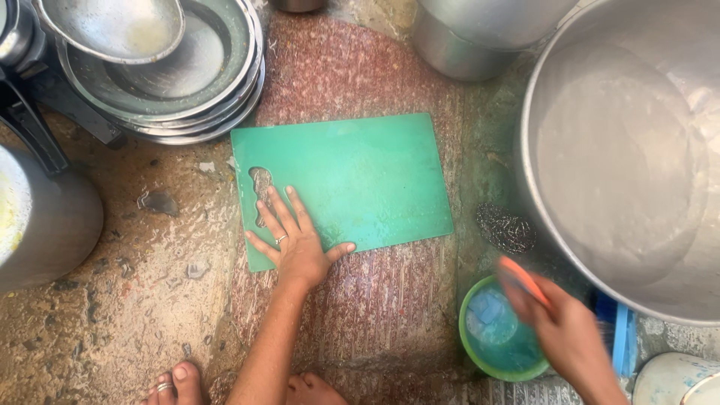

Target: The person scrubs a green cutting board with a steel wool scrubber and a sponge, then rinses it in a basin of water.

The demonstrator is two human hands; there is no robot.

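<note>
With your left hand spread flat on the green cutting board lying on the wet floor and your right hand pinching an orange scrubber over the green bowl, the board could skid if you lean.

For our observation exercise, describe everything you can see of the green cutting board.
The green cutting board is a thin rectangular sheet, plastic by its look, with rounded corners and a wavy handle cut-out near its left edge. It lies flat and slightly tilted on the wet reddish stone floor. Its surface looks wet and smeared. The left hand presses on its lower left corner, fingers spread beside the cut-out.
</note>
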